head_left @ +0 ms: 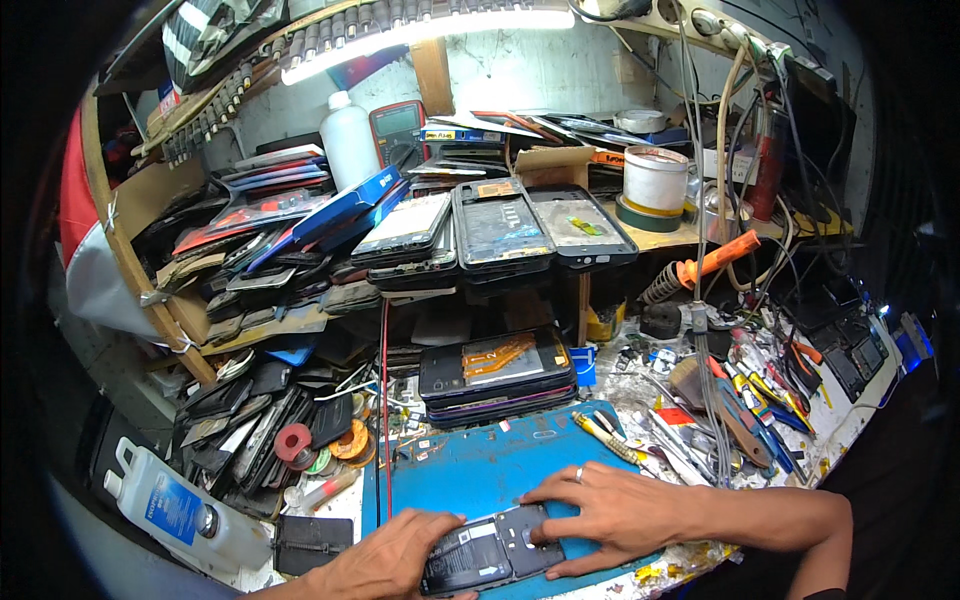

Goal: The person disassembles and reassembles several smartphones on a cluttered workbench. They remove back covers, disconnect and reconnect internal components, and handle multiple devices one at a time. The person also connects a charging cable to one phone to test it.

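An opened phone [478,556], its back off and a dark battery showing, lies at the near edge of the blue work mat [450,470]. My left hand [392,556] grips the phone's left end, fingers curled along its far edge. From the right, my right hand [610,512] spans the other end. Its fingertips press on the black plate [522,540] over the phone's upper part, and its thumb rests by the near edge. A ring is on one finger. The undersides of both hands are hidden.
Phone frames [500,370] are stacked behind the mat. Pliers, a brush [690,385] and screwdrivers crowd the right. At left stand a white jug [190,510] and solder spools [293,443]. A soldering iron [715,258] sits in its coil holder. Cables [705,390] hang at right.
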Tool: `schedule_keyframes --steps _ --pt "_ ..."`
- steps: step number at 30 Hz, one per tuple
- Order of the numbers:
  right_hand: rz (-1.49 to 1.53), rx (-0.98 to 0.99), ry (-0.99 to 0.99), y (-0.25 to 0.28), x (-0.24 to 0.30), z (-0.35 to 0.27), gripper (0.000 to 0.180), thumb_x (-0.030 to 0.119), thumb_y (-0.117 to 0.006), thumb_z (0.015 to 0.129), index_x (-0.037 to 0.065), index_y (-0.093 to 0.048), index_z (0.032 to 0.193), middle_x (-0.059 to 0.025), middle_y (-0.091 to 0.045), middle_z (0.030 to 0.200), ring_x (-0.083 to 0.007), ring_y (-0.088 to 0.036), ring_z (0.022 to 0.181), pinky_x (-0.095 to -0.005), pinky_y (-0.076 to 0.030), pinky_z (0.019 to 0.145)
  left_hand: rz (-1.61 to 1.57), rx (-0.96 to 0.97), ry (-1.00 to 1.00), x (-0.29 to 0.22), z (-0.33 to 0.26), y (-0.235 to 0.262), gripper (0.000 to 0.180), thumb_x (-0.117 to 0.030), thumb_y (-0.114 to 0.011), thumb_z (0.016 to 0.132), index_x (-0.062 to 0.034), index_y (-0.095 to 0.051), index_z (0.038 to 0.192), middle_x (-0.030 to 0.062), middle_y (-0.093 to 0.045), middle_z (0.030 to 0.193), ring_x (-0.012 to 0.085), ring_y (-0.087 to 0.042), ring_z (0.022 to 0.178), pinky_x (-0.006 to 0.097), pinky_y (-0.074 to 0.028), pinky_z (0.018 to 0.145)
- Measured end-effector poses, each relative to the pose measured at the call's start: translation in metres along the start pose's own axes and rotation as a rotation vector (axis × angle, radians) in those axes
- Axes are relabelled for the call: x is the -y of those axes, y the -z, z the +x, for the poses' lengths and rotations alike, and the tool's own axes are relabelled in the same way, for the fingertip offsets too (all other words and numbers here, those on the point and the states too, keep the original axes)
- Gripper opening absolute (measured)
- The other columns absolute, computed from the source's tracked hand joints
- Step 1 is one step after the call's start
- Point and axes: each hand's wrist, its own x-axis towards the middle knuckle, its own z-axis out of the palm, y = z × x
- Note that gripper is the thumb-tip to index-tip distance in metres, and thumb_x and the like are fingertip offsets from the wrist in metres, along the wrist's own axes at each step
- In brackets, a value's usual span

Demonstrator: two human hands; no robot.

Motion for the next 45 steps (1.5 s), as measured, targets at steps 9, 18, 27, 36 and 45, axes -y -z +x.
schedule_keyframes --steps 9,18,27,36,45 --pt "0.028 -0.229 -0.004 0.034 -0.008 -0.001 0.038 0.033 -0.082 0.075 0.008 -0.067 0.1 -0.0204 -0.058 0.124 -0.0367 -0.064 0.104 -0.0422 -0.054 0.087 0.066 -0.086 -0.182 0.0 0.037 0.037 0.075 -0.036 -0.083 0.073 0.0056 -0.044 0.121 0.0247 -0.056 0.111 0.0373 -0.058 0.105 0.043 -0.049 0.092" --pt "-0.153 -0.368 -0.11 0.088 -0.068 0.018 0.044 0.035 -0.079 0.074 0.003 -0.066 0.101 -0.0194 -0.066 0.116 -0.0321 -0.065 0.107 -0.04 -0.051 0.093 0.209 -0.07 -0.133 0.037 0.123 0.085 0.064 -0.043 -0.072 0.082 0.0015 -0.043 0.118 0.0219 -0.055 0.113 0.0363 -0.056 0.11 0.042 -0.045 0.097" --pt "0.055 -0.291 -0.414 0.091 -0.102 0.033 0.05 0.039 -0.08 0.076 0.005 -0.066 0.11 -0.0128 -0.062 0.072 -0.0176 -0.058 0.065 -0.0342 -0.045 0.058 0.248 -0.072 0.04 0.067 0.146 0.078 0.065 -0.047 -0.071 0.084 0.0033 -0.042 0.114 0.0257 -0.059 0.091 0.0381 -0.059 0.083 0.046 -0.045 0.074" --pt "0.04 -0.299 -0.39 0.083 -0.108 0.029 0.054 0.042 -0.074 0.081 0.003 -0.064 0.116 -0.0186 -0.067 0.11 -0.0289 -0.065 0.102 -0.0386 -0.049 0.091 0.224 -0.117 0.042 0.062 0.148 0.073 0.085 -0.053 -0.068 0.083 0.0086 -0.037 0.132 0.0277 -0.06 0.079 0.0382 -0.061 0.073 0.046 -0.048 0.072" --pt "0.013 -0.345 -0.325 0.074 -0.108 0.029 0.062 0.036 -0.083 0.073 0.001 -0.058 0.116 -0.0141 -0.065 0.109 -0.0233 -0.063 0.1 -0.0359 -0.049 0.09 0.333 0.027 0.211 0.061 0.152 0.077 0.1 -0.056 -0.076 0.073 0.0143 -0.033 0.13 0.0339 -0.062 0.085 0.0451 -0.064 0.083 0.046 -0.052 0.076"
